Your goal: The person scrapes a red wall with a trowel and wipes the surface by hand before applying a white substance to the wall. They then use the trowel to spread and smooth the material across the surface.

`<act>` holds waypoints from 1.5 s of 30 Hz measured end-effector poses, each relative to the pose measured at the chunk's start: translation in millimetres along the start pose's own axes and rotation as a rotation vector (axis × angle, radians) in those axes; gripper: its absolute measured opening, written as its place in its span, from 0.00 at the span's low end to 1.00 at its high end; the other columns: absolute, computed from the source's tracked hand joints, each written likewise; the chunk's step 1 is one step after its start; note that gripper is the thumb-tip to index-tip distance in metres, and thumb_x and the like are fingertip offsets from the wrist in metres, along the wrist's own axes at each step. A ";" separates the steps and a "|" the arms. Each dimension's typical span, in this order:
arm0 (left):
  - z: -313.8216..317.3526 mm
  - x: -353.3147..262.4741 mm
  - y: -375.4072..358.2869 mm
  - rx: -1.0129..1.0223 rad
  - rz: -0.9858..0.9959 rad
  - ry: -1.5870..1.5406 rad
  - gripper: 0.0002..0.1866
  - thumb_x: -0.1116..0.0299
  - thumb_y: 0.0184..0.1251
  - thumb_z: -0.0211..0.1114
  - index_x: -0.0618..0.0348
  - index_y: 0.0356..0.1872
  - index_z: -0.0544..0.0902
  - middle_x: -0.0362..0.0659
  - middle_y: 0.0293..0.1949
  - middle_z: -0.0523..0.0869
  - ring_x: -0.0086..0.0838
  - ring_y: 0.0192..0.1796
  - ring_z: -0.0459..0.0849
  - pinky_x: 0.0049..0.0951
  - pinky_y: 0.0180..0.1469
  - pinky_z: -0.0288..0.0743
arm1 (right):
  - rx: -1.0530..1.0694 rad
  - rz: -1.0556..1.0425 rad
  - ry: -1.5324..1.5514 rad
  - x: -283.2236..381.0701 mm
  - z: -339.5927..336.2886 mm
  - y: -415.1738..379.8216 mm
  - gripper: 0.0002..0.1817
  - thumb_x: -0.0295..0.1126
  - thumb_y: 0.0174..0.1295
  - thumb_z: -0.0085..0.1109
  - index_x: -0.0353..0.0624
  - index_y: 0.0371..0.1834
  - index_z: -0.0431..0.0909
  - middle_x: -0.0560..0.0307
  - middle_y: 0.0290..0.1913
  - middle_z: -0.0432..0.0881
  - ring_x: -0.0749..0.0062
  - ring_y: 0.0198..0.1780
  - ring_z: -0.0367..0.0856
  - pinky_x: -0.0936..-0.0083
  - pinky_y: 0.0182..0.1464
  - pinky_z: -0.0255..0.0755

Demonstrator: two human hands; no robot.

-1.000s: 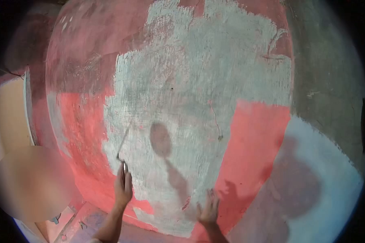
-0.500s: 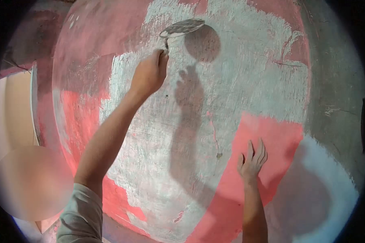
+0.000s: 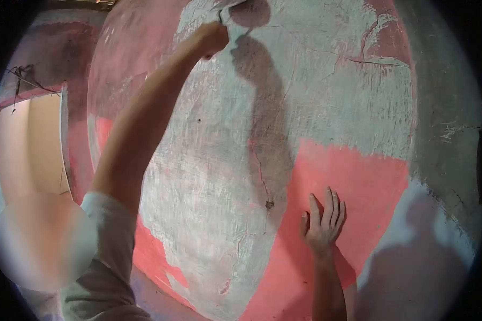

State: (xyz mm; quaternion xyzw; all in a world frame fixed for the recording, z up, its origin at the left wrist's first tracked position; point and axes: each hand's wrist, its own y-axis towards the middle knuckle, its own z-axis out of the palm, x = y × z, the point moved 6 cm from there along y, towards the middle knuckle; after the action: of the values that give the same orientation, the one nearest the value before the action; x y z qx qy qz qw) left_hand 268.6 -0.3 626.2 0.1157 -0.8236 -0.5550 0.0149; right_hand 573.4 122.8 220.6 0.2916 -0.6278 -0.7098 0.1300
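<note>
My left hand is raised near the top of the view, its fingers wrapped round the handle of a trowel. The round blade is partly cut off by the upper edge of the view, close to the painted wall. Lower right, my right hand has its fingers spread over a bright pink patch of that wall and holds nothing. Scraped pale green-grey coating shows across the middle of the wall, with duller pink above and to the left.
Cracks run across the upper right of the wall, and a small hole lies left of my right hand. A bright opening stands at the left, with wires above it. Arm and body shadows fall on the wall.
My left hand and the trowel have moved up in the view, so the blade is now cut off at the top. My right hand stays spread over the pink patch.
</note>
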 end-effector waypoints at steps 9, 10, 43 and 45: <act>3.9 45.3 -89.6 -0.014 0.083 -0.051 0.23 0.53 0.83 0.44 0.65 0.44 0.77 0.59 0.32 0.86 0.51 0.23 0.86 0.52 0.22 0.79 | 0.013 -0.015 0.005 7.7 0.8 -1.4 0.21 0.41 0.73 0.47 0.46 0.61 0.81 0.38 0.72 0.71 0.43 0.72 0.69 0.42 0.74 0.58; -7.2 37.0 -96.1 0.043 -0.052 -0.090 0.23 0.52 0.83 0.43 0.65 0.46 0.77 0.60 0.34 0.86 0.51 0.24 0.87 0.54 0.25 0.80 | 0.007 -0.022 0.008 7.9 1.7 -2.0 0.21 0.41 0.73 0.47 0.46 0.61 0.81 0.37 0.72 0.71 0.43 0.72 0.69 0.42 0.74 0.58; -36.6 12.5 -20.6 -0.003 0.101 0.232 0.22 0.65 0.82 0.48 0.79 0.40 0.81 0.58 0.26 0.87 0.42 0.20 0.88 0.43 0.20 0.82 | 0.023 -0.007 0.039 9.8 1.5 -6.7 0.22 0.39 0.69 0.49 0.48 0.63 0.80 0.39 0.73 0.70 0.44 0.73 0.69 0.42 0.74 0.59; -37.2 -2.3 50.6 0.077 0.144 0.565 0.20 0.68 0.78 0.51 0.78 0.34 0.82 0.60 0.20 0.85 0.41 0.19 0.88 0.42 0.20 0.81 | 0.010 0.001 -0.003 7.7 1.6 -5.7 0.21 0.42 0.74 0.43 0.54 0.63 0.81 0.42 0.70 0.75 0.50 0.70 0.74 0.46 0.73 0.62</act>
State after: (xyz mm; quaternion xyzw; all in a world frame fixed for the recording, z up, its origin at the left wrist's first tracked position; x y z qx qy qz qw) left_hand 267.7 -15.6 687.1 0.2074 -0.8133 -0.4668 0.2786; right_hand 567.4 120.8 213.2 0.2908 -0.6318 -0.7070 0.1278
